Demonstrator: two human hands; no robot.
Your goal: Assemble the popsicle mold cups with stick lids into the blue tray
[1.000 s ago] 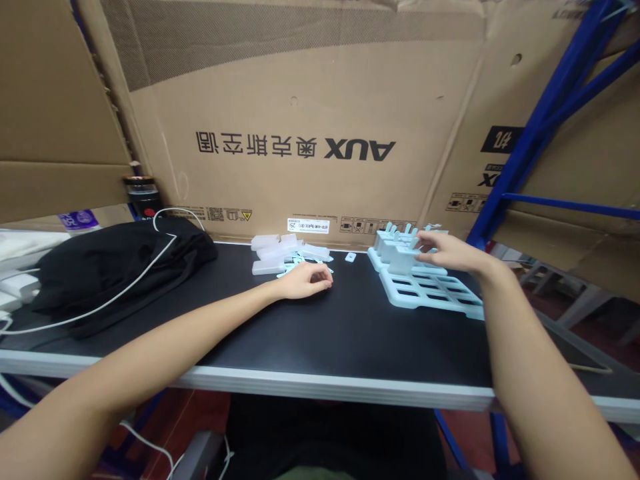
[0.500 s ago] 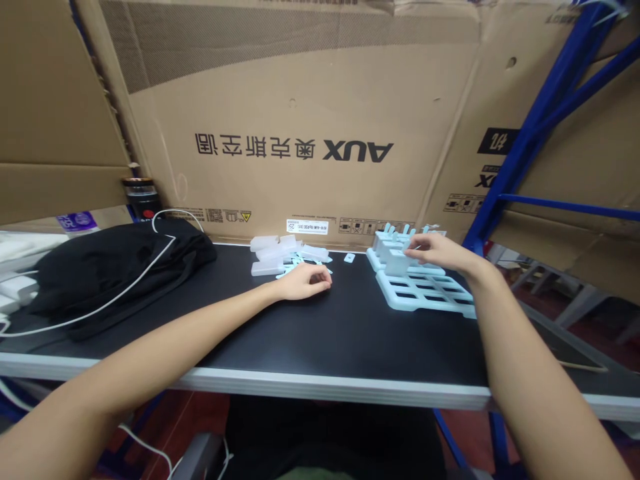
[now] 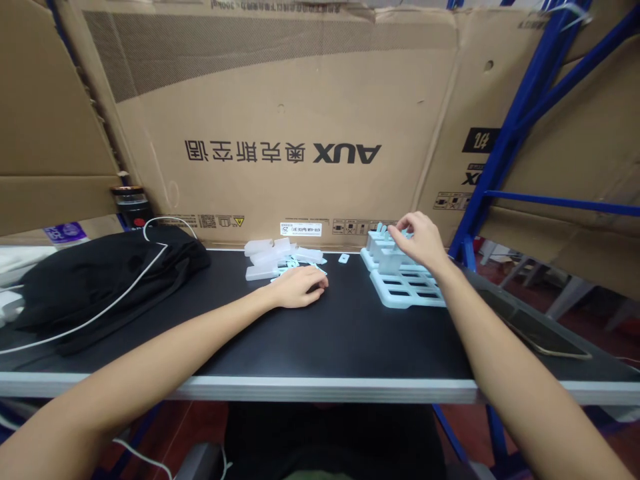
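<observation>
A pale blue slotted tray (image 3: 405, 292) lies on the black tabletop (image 3: 320, 333), with several pale blue moulds (image 3: 381, 252) standing in its far rows. My right hand (image 3: 417, 239) hovers over those moulds with its fingers curled and pinched at a stick top. My left hand (image 3: 297, 288) rests on the table, fingers loosely curled, just in front of a heap of translucent lids (image 3: 273, 257) and thin blue sticks (image 3: 287, 265). What the left fingers hold, if anything, is hidden.
A small white piece (image 3: 343, 258) lies between the heap and the tray. Black cloth (image 3: 100, 280) with a white cable (image 3: 110, 303) covers the left side. A phone (image 3: 543, 333) lies at the right. Cardboard (image 3: 300, 120) walls the back; a blue rack post (image 3: 505, 147) stands at right.
My right hand has moved left and farther back over the moulds in the tray. The view has shifted slightly. My left hand has stayed in place.
</observation>
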